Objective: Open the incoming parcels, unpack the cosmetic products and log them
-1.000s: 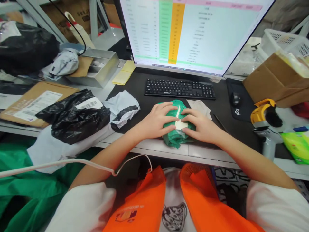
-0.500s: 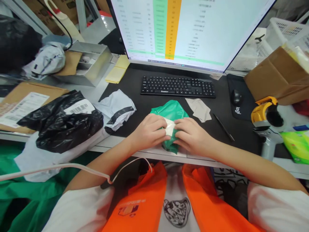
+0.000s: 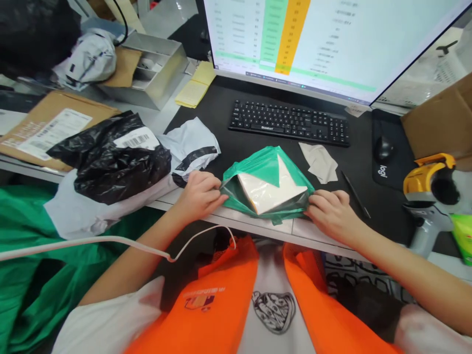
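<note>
A green plastic mailer bag (image 3: 254, 164) lies at the front of the desk, its near side torn wide. Inside it shows a white flat item (image 3: 263, 191), glossy as if in clear film; what kind it is I cannot tell. My left hand (image 3: 202, 196) pinches the bag's left edge with closed fingers. At the opposite edge my right hand (image 3: 330, 214) grips the plastic in the same way. Between the hands the bag is pulled out wide. A crumpled pale scrap of paper (image 3: 319, 162) rests just behind my right hand.
Left stand a black plastic parcel (image 3: 121, 164), a white mailer (image 3: 191, 142) and a cardboard parcel (image 3: 55, 130). A keyboard (image 3: 289, 123) sits below the monitor (image 3: 324, 49). Rightward are a pen (image 3: 356, 194), a mouse (image 3: 383, 147) and a yellow-grey barcode scanner (image 3: 429, 196). A white cable (image 3: 121, 240) crosses in front.
My hands have moved apart to the left and right, each holding an edge of the green bag. The bag has been spread, exposing more of the white item. The view has shifted slightly.
</note>
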The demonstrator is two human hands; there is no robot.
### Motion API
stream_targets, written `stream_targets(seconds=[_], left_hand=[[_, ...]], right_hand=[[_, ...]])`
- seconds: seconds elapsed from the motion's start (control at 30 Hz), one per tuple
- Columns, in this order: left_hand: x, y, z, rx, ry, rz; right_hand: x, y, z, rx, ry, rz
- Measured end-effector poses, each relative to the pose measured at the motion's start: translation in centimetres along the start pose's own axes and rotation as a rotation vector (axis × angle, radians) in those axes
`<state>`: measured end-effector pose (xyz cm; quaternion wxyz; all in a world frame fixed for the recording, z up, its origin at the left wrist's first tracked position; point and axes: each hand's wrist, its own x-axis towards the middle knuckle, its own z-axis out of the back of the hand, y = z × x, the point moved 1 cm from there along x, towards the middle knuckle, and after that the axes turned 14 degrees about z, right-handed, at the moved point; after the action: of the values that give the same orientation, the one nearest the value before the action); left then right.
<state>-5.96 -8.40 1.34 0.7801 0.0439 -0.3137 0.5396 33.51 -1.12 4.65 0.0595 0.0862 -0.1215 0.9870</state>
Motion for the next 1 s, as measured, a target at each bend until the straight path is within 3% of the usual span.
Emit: stream_targets(seconds=[0.13,0.2,0.27,0.33,0.43,0.53,0.67,0.73,0.83,0.93,1.0], left_hand=[[-0.9,-0.2,-2.4,0.047,0.138,0.218],[-0.6,-1.0,-2.9,0.080,0.100,0.289],[0.1,-2.1,-2.7,0.072,0.009,0.278],[1.2,-3.3,-2.2,0.015,-0.019,0.179],[2.9,-4.8,-1.8,-0.091,0.129,0.063],[4.4,-4.9,-2.4,-0.144,0.214,0.117],[6.5,-2.5,-3.7,-0.323,0.121,0.206],[7.6,-0.8,-4.3,-0.460,0.084,0.302],[9.4,1.2,-5.1,-0.700,0.069,0.554],[10.8,1.7,-5.7,-0.946,0.047,0.775],[11.4,1.6,-5.8,-1.094,0.056,0.908]], right_hand=[[0.2,-0.5,-2.2,0.071,0.097,-0.084],[0.8,-1.1,-2.7,0.157,0.133,-0.129],[1.2,-1.8,-2.5,0.293,0.143,-0.153],[1.6,-2.6,-1.6,0.422,0.078,-0.220],[2.2,-3.3,-0.1,0.466,-0.110,-0.368],[3.0,-3.3,-0.2,0.446,-0.195,-0.393],[3.9,-3.2,-2.4,0.510,-0.165,-0.395],[4.3,-3.1,-3.4,0.499,-0.155,-0.388],[5.4,-2.6,-4.4,0.456,-0.085,-0.380],[6.8,-2.2,-4.6,0.424,-0.001,-0.353],[7.4,-2.3,-4.2,0.392,-0.038,-0.339]])
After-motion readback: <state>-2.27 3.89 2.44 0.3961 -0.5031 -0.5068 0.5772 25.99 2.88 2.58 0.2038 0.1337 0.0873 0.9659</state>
